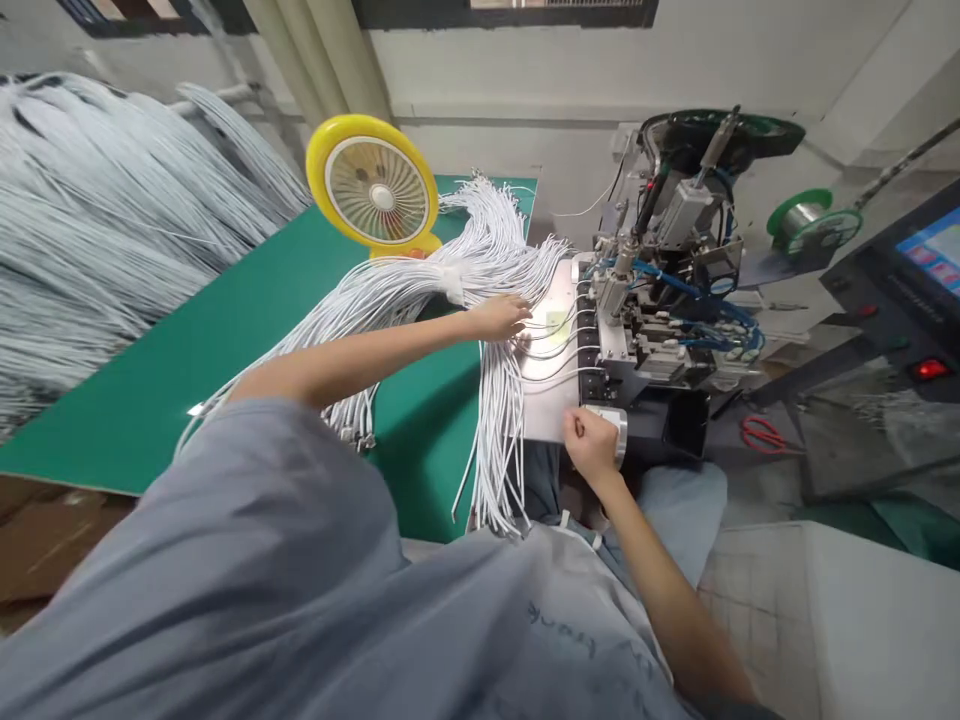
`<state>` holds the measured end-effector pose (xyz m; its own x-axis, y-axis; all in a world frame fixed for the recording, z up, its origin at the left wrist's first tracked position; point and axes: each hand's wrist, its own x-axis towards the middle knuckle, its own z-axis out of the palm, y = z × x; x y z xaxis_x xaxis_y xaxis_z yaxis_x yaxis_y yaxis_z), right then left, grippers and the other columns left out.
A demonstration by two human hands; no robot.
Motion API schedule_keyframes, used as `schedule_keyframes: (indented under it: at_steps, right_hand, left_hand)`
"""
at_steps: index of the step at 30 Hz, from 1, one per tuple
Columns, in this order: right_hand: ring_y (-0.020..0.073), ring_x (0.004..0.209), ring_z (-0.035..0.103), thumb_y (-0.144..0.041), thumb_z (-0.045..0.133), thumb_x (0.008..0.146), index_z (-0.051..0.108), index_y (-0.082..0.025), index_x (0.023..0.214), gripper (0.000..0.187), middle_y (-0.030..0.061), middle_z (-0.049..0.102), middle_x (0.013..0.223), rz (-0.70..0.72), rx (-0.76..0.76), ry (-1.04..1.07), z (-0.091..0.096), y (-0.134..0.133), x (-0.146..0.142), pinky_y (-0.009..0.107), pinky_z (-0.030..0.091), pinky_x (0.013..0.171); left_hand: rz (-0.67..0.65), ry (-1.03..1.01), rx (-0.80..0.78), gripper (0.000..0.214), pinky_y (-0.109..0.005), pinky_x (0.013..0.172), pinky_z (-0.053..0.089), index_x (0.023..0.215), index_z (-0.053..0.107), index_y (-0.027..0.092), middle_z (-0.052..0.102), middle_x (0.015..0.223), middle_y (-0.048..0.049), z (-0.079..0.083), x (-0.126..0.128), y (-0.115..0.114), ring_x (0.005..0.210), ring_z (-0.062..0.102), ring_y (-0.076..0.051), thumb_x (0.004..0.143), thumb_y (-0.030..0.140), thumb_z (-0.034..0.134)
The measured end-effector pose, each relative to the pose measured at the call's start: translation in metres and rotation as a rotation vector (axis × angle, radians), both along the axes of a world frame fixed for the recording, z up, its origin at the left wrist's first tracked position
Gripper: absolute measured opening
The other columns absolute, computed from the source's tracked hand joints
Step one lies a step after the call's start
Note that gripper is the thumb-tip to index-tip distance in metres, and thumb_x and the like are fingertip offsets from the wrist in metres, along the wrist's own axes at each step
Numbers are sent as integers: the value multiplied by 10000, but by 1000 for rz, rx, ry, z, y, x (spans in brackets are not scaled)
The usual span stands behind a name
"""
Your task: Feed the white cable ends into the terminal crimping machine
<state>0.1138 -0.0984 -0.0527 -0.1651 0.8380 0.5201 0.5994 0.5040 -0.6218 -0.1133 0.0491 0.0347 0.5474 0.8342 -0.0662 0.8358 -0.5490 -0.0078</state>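
Flat green tabletop [247, 300], slender white cables [499, 430]

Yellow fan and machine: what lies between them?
Head view: white cables and part of a pale plate lie between the yellow fan and machine.

We listed: grey shirt [360, 600], dark lettering [561, 630]; control-panel display [934, 250], small markings. We could read neither with certainty.

2 hands [499, 318] are near white cables [501, 420].
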Motion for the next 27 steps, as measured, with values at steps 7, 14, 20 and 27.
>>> schedule_keyframes:
  at_steps: [7,14,20,27]
  right_hand:
    - [243,887,614,-217,503,774,567,-108,1176,421,124,679,935,158,-478,-51,25,9,-53,315,429,787]
    - [237,833,621,-146,436,741,499,-76,1236,504,87,663,786,61,-591,150,16,19,-63,336,440,783]
    - [142,419,496,-164,338,789,424,-90,1264,488,-65,481,489,210,-765,286,16,-2,-45,258,420,468]
    - [155,637,559,-194,464,777,602,-179,797,140,-1,587,619,298,-676,318,26,-14,29,264,437,584]
  left_hand:
    - [303,-12,28,360,-326,713,440,983,591,81,625,900,-147,-2,-12,-142,836,605,-246,923,285,301]
    - [244,-8,-40,273,-243,608,445,1084,532,168,645,856,-60,-24,11,-209,701,623,-169,913,324,387]
    - [180,33,14,285,-317,606,445,779,597,133,604,654,-108,10,41,-182,639,609,-224,897,250,365]
    - [-417,-522,-8,399,-321,859,455,1130,560,91,608,1085,-159,6,121,-123,1002,570,-215,948,307,278]
